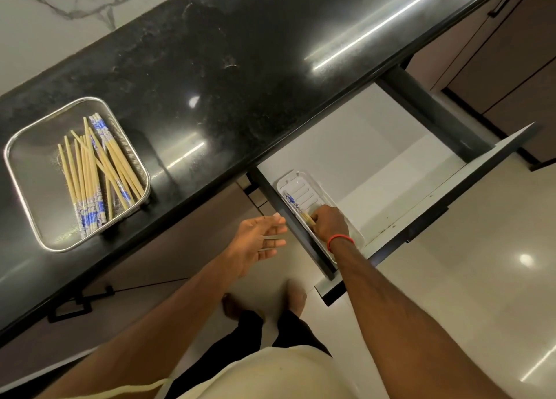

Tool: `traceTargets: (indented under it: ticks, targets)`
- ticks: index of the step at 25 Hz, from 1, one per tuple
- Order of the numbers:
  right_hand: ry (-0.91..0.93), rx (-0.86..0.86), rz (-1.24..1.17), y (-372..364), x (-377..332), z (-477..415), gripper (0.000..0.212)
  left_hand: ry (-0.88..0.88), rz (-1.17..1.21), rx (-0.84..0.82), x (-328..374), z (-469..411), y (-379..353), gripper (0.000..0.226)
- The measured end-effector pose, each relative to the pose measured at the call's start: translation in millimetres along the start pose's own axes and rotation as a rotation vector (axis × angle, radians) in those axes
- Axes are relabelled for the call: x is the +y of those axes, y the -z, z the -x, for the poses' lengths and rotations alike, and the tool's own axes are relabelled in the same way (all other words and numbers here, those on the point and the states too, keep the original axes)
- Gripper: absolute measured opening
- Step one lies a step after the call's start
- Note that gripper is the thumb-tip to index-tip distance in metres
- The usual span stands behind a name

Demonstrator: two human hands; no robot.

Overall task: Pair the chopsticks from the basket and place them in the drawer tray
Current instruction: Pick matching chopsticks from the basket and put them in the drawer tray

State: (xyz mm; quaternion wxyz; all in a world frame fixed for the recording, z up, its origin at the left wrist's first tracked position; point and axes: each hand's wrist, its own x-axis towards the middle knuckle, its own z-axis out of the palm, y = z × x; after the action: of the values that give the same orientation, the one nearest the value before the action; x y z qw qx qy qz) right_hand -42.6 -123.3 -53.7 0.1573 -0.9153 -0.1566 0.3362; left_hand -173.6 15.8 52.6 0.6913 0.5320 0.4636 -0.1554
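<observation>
Your left hand [261, 240] hangs open and empty beside the drawer [376, 170], your right hand [331, 222] pinches what looks like a pair of chopsticks [296, 207] lying in the tray [304, 188], and farther left more sticks [93, 170] fill the basket [18, 170] on the tabletop [225, 68].

counter [210, 53]: black, speckled | basket [18, 170]: silver mesh | chopsticks [90, 170]: tan, blue-and-white patterned ends | tray [304, 188]: white, ribbed | drawer [376, 146]: white inside, dark sides | wristband [340, 240]: red | wall [60, 10]: white marble, grey veins | floor [481, 278]: cream, glossy
</observation>
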Motion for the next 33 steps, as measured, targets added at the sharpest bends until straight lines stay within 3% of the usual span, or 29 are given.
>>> traceTargets:
  ticks: [6,24,33]
  targets:
    - [0.035,0.047,0.042,-5,3,2,0.024,0.007,0.012,0.011,-1,-3,1,0.025]
    - [0.096,0.131,0.21,-8,1,2,0.02,0.018,-0.022,0.0,-5,-7,9,0.027]
    - [0.066,0.014,0.309,0,7,6,0.027,-0.007,0.007,0.032,-3,-2,24,0.027]
